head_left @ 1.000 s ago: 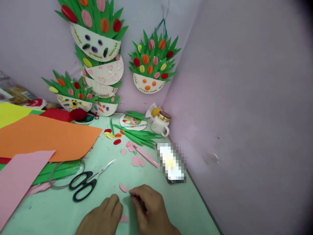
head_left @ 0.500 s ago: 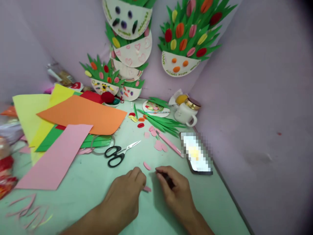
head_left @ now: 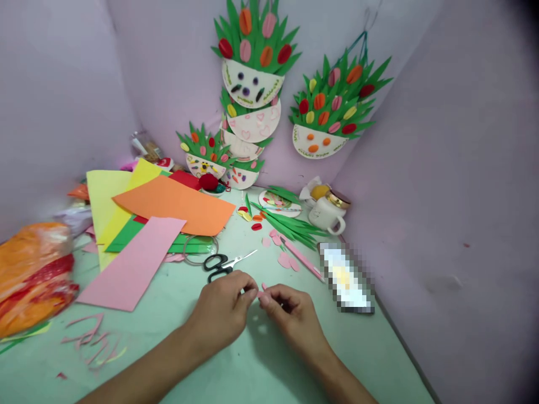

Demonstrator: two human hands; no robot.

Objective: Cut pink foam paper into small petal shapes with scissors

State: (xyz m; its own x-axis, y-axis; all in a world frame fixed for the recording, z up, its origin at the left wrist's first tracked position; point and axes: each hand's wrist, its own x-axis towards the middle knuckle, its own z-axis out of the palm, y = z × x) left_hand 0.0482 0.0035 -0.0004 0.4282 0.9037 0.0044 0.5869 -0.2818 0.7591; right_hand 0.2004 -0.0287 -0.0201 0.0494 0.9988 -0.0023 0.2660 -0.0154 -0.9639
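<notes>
My left hand (head_left: 226,307) is closed, its thumb and finger pinching a small pink paper piece (head_left: 260,294). The fingertips of my right hand (head_left: 295,315) pinch the same piece from the other side, so the hands almost touch. Another bit of pink paper (head_left: 264,286) shows just behind the fingertips. Black-handled scissors (head_left: 223,264) lie beyond my left hand, blades pointing right and partly covered by it. Cut pink paper ovals (head_left: 288,261) and a pink pen-like tool (head_left: 302,259) rest beyond my right hand.
Coloured sheets, a pink one (head_left: 132,264) on top, spread at left near an orange plastic bag (head_left: 37,275). Paper scraps (head_left: 90,336) lie in front. Green paper leaves (head_left: 290,221), a white lidded mug (head_left: 326,213) and a phone (head_left: 345,280) are right. Paper-plate flower baskets (head_left: 252,84) hang behind.
My hands have come together, now both pinching a small pink paper piece. Earlier they were apart, the left at a pink strip on the table. The camera view has shifted.
</notes>
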